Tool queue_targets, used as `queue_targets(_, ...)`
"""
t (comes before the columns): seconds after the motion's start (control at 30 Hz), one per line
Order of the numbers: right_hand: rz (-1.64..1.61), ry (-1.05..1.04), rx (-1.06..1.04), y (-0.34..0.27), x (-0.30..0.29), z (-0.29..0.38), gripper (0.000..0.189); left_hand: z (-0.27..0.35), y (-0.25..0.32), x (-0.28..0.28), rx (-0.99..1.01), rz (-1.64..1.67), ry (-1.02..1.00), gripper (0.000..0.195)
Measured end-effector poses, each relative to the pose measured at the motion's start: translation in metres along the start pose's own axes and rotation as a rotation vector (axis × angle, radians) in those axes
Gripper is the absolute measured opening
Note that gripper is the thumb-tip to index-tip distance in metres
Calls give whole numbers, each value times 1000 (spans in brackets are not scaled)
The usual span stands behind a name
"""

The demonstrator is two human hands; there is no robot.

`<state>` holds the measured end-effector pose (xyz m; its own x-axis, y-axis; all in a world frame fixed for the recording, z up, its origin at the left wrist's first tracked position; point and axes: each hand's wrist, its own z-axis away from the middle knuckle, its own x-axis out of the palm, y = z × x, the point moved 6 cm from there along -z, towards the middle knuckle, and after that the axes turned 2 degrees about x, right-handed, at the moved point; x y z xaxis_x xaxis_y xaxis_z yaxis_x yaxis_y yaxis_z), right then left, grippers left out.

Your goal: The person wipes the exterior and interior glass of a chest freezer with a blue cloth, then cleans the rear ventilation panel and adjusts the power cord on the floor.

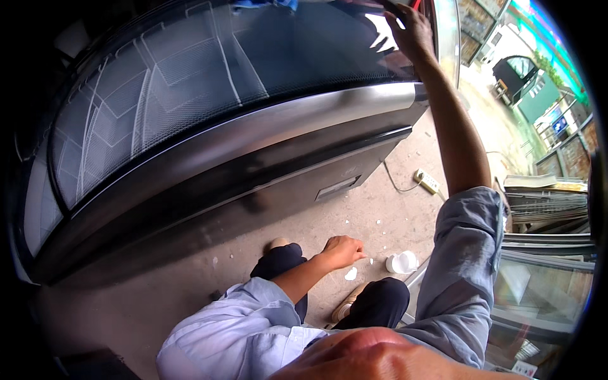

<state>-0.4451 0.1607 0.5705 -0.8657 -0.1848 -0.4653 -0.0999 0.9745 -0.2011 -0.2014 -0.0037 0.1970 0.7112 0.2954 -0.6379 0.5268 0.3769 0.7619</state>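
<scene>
A glass-topped appliance cabinet with a metal rim [304,116] fills the upper left; white wire racks [180,59] show through its glass. My right hand [413,31] is raised at the cabinet's far right corner, its fingers around a dark, slim object [393,8] partly cut off by the picture's top edge. A bit of something red [416,4] shows beside these fingers. My left hand [343,251] is low, above the floor between the cabinet and my knees, with its fingers curled and nothing visible in it. Blue material [266,4] appears at the top edge, on or reflected in the glass.
A power strip [426,181] with a plugged-in cord lies on the concrete floor. White scraps [351,273] and a white cup-like container [402,262] are near my feet. Stacked panels [546,204] and a glass-topped unit [536,285] stand at the right.
</scene>
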Motion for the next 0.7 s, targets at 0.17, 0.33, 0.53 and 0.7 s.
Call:
queue_targets(0.17, 31, 58, 162, 114, 46, -19, 45, -23, -41, -3, -91, -54, 59, 22)
queue_targets(0.33, -707, -535, 513, 197, 89, -42, 47, -64, -64, 1, -71, 79, 124, 17)
queue_targets(0.53, -358, -356, 356, 136, 67, -29, 41, -9, -61, -22, -43, 63, -16, 20)
queue_targets(0.7, -421, -451, 588, 157, 65, -20, 42, 68, 68, -166, -355, 312, 25, 26)
